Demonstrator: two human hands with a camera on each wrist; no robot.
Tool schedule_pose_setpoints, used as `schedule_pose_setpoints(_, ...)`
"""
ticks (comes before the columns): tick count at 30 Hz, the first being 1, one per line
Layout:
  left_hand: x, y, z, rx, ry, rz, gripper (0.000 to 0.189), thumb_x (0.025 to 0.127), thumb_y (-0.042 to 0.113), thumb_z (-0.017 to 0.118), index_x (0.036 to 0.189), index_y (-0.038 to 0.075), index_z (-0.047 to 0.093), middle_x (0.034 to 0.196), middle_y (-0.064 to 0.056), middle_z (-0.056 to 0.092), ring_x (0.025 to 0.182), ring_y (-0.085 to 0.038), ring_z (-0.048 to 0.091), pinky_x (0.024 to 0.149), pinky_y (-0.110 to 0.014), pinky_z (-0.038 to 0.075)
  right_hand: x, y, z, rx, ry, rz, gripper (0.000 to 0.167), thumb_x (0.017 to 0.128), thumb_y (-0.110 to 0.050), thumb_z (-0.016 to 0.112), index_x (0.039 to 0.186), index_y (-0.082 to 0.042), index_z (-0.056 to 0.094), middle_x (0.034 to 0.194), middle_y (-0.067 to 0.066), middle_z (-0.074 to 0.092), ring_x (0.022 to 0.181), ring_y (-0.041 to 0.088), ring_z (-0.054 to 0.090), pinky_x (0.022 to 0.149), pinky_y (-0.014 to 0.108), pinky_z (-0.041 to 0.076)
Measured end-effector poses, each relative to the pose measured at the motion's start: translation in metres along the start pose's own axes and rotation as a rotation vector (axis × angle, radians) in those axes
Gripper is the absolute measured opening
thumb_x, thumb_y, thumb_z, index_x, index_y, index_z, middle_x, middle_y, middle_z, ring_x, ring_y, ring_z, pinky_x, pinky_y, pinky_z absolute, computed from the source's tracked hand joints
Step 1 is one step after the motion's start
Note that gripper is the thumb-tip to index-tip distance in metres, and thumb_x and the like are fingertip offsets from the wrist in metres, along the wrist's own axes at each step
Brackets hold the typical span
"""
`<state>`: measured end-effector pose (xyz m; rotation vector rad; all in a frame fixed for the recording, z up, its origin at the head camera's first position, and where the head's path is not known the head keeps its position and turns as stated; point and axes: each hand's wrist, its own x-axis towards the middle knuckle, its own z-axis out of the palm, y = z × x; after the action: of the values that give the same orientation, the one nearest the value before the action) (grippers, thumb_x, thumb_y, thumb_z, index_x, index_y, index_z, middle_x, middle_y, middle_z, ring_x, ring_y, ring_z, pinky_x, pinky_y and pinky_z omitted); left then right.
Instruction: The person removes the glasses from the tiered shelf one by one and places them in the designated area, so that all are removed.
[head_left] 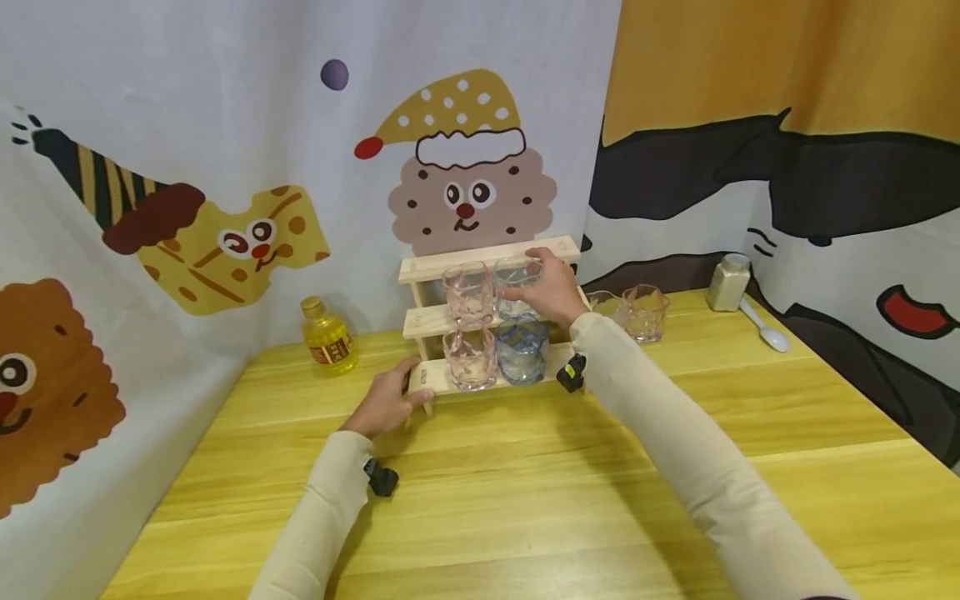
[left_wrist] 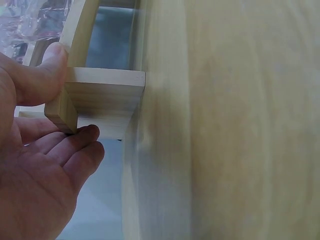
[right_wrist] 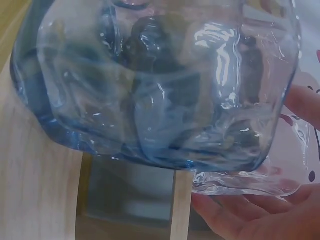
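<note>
A three-tier wooden rack (head_left: pixel 425 322) stands against the curtain. My left hand (head_left: pixel 386 402) grips the end of its lowest shelf, thumb above and fingers beneath the wood (left_wrist: pixel 105 77). On the middle shelf, my right hand (head_left: pixel 553 287) holds a clear glass (head_left: pixel 508 275) from its right side. Beside that glass sits a pink-tinted glass (head_left: pixel 468 302). The lowest shelf carries another pink glass (head_left: pixel 470 365) and a blue glass (head_left: pixel 522 357). Close up in the right wrist view, the blue glass (right_wrist: pixel 165 115) partly hides the clear glass and my fingers.
Left of the rack is a bottle of yellow oil (head_left: pixel 328 340). To the right stand a pinkish glass (head_left: pixel 647 317) and another clear glass (head_left: pixel 606 307) partly behind my sleeve. Farther right are a capped jar (head_left: pixel 729 283) and a white spoon (head_left: pixel 772 337). A printed curtain (head_left: pixel 285 108) borders the table.
</note>
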<state>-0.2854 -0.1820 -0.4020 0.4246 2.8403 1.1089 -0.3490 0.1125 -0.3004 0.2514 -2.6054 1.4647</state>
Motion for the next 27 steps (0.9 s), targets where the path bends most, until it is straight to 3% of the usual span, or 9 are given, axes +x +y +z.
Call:
schedule_pose_setpoints(14,0.0,-0.002,0.002,0.005,-0.01,0.017,0.066,0.101,0.021,0.061,0.155,0.0,0.031,0.146,-0.026,0.053,0.132,-0.037,0.056,0.108,-0.05,0.049,0.0,0.004,-0.006,-0.011,0.055,-0.033,0.091,0.084,-0.03,0.082,0.156,-0.007,0.033,0.141,0.021,0.056,0.115,0.037,0.062,0.096,0.049,0.054)
schedule_pose_setpoints(21,-0.001,-0.001,0.002,-0.021,0.004,0.014,0.065,0.101,0.019,0.062,0.155,0.0,0.032,0.144,-0.025,0.055,0.13,-0.036,0.058,0.107,-0.049,0.05,-0.003,0.003,-0.024,-0.008,0.069,-0.074,0.09,0.085,-0.032,0.082,0.156,-0.005,0.034,0.14,0.021,0.056,0.119,0.038,0.059,0.098,0.052,0.053)
schedule_pose_setpoints(27,-0.002,0.002,0.001,-0.026,-0.005,0.006,0.066,0.101,0.019,0.061,0.156,-0.001,0.03,0.146,-0.026,0.053,0.132,-0.036,0.057,0.108,-0.05,0.049,-0.008,0.007,-0.045,-0.007,0.074,-0.05,0.09,0.085,-0.035,0.081,0.157,-0.01,0.033,0.141,0.017,0.054,0.117,0.036,0.058,0.096,0.051,0.053)
